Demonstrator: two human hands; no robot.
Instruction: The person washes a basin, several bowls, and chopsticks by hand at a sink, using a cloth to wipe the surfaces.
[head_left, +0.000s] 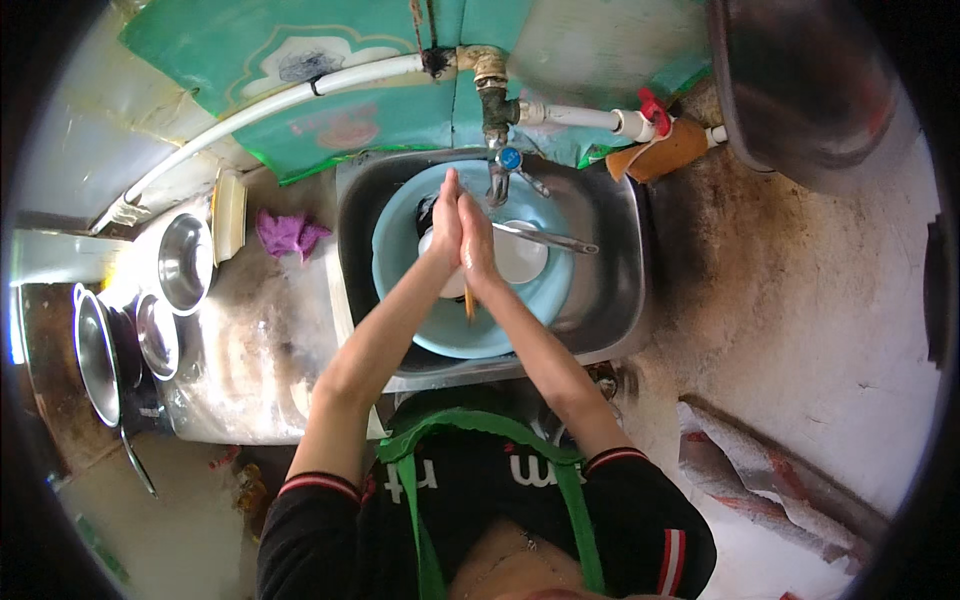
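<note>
My left hand (445, 225) and my right hand (475, 232) are pressed palm to palm, fingers straight and pointing toward the tap (497, 176). Wooden sticks, likely chopsticks (470, 306), jut out between the heels of my hands, in line with the palms; the rest of their length is hidden. Both hands are above a light-blue plastic basin (390, 300). In the basin sit a white bowl (521, 259) and another white dish (452, 283), partly covered by my hands. A metal handle (555, 238) crosses the basin's right rim. Something black (426, 215) shows left of my fingers.
The basin stands in a stainless steel sink (611, 285). Left on the counter are a purple cloth (289, 234), metal bowls (185, 262) (157, 336) and a long-handled pan (97, 360). A white pipe (262, 105) and a red-handled valve (654, 112) run along the wall. A dark container (802, 82) is at upper right.
</note>
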